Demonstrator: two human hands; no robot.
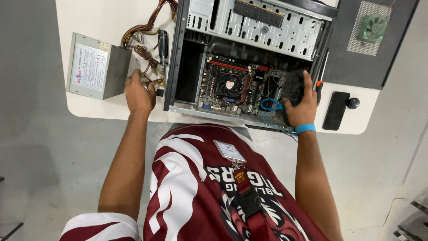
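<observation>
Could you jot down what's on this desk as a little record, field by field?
Setting: white table, seen from above
Main thing: open computer case with motherboard showing
Left hand: on the cable bundle beside the case
Right hand: inside the case, near the blue coiled cable
Left of case: grey power supply, screwdriver
Right of case: side panel with fan, black phone

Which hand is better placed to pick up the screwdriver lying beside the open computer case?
Left, most likely. The left hand rests on the table among the power supply cables, right beside the screwdriver. The right hand is inside the computer case at its far side.
</observation>
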